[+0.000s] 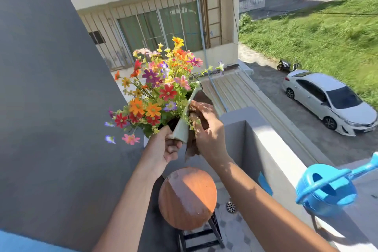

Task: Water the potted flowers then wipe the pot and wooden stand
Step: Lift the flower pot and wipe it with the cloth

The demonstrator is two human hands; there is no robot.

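A pale pot (182,131) full of many-coloured flowers (155,90) is lifted off its stand and tilted to the left. My left hand (166,147) grips the pot's lower edge from below. My right hand (208,129) presses a brown cloth (193,145) against the pot's side. Below them stands the round wooden stand (187,196) with nothing on its top, half in sun and half in shade, on black legs. A blue watering can (327,188) rests on the balcony ledge at the right.
A grey wall (51,88) rises close on the left. The white balcony ledge (272,149) runs along the right, with a street, a white car (331,102) and grass far below. A floor drain (231,207) sits in the tiled floor beside the stand.
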